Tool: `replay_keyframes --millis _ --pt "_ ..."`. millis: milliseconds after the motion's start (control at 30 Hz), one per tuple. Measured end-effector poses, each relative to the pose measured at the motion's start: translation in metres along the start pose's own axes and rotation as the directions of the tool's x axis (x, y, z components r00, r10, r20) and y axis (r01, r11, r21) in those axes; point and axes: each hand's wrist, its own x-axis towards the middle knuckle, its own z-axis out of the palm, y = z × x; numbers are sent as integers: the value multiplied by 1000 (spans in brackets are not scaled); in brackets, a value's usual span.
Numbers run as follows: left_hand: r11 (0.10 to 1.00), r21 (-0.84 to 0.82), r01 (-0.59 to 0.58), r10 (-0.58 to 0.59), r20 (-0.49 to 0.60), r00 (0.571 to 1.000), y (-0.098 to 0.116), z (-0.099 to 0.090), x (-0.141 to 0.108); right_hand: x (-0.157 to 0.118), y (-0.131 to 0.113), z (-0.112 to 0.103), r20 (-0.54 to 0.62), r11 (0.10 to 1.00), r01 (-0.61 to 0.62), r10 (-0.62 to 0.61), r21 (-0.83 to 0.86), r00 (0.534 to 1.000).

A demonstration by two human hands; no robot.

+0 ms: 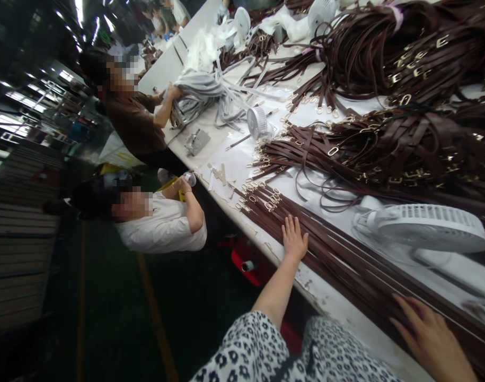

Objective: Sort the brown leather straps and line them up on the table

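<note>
My left hand (294,237) lies flat, fingers stretched out, on a bundle of long dark brown leather straps (345,265) spread along the table edge. Gold-coloured metal clasps (272,200) sit at the strap ends, just beyond my left fingertips. Farther down the same bundle, at the lower right, my right hand (429,334) rests over the straps with its fingers apart. Neither hand is closed round anything.
A white fan (433,228) stands right of the straps, a smaller fan (258,123) farther off. Heaped brown straps (405,143) cover the table's far side. One person (166,223) is beside the table; another (134,116) handles grey straps (202,90).
</note>
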Motion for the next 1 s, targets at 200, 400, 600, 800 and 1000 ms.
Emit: replay_keyframes --millis 200,400,600,800,1000 --pt "980 48 191 -189 -56 980 -4 17 -3 -9 30 37 23 989 143 -144 30 989" --pt "930 31 367 -362 -108 926 -15 7 33 -9 23 24 80 988 136 -142 71 987" --pt "1000 -3 -29 29 -51 998 -25 -5 57 -11 19 25 83 986 142 -150 89 985" --pt "996 7 84 -83 -45 996 -39 -16 92 -10 19 14 -55 992 116 -119 -54 991" --pt "932 -32 -362 363 18 932 0 -10 80 -29 14 5 -124 966 -106 78 -235 989"
